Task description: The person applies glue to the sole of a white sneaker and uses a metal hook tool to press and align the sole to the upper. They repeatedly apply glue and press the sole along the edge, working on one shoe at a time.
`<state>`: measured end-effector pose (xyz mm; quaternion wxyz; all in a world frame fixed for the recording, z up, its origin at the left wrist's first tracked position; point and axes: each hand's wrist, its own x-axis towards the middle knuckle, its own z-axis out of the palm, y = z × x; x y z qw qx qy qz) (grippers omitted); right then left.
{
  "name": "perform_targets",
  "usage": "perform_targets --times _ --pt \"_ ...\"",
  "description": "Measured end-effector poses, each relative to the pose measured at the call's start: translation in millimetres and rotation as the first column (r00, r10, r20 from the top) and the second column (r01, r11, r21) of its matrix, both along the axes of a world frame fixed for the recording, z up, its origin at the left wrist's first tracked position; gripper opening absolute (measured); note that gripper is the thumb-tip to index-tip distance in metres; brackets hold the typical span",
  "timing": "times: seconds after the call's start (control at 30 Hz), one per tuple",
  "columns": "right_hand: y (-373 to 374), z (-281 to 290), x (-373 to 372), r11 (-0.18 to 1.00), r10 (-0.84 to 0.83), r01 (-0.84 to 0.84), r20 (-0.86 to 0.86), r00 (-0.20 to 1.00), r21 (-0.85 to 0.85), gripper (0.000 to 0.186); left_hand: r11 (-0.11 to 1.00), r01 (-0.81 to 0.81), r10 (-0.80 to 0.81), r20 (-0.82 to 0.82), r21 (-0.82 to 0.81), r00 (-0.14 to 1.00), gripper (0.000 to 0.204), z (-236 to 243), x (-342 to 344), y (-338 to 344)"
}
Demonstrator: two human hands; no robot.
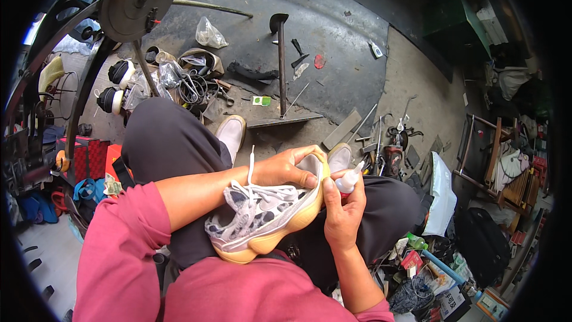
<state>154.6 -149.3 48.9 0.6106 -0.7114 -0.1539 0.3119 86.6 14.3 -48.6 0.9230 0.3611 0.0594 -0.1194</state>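
While your left forearm (205, 195) slants up rightward, your left hand (289, 168) clasps the sneaker (277, 210) near its toe; your raised right hand (344, 213) seems closed around a small bottle (347, 183).

Raspberry-pink top (232, 289) on the sitter's frame — plain, with roughly elbow-length sleeves (128, 244) — worn with loose charcoal trousers (170, 137) and pinkish-grey shoes (230, 133) (white-rimmed, I can see from here).

A cobbler's workshop, shown by the iron shoe anvil (282, 65) at twelve o'clock, handwheel machine (128, 15) toward ten-thirty, and hand tools (379, 137) at three.
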Motion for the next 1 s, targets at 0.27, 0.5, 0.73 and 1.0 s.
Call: perform_targets --times 0.27,0.5,0.73,1.0 --pt "-22 8 -4 0.982 0.155 -0.162 0.075 0.985 0.098 0.02 0.996 0.065 -0.063 0.026 -0.056 0.998 0.055 14 -10 -2" --pt "-46 15 -4 0.998 0.066 -0.066 -0.005 0.998 -0.011 0.039 0.983 0.153 -0.152 -0.009 0.1 0.988 0.055 30 -5 -5" --pt "-56 7 7 0.993 0.12 -0.121 0.071 0.99 0.013 0.036 0.984 0.142 -0.144 0.008 0.111 0.99 0.057 31 2 -14" --pt "-49 7 18 0.985 0.174 -0.175 0.089 0.981 0.005 0.032 0.987 0.094 -0.091 -0.027 0.131 0.995 0.055 31 5 -15"
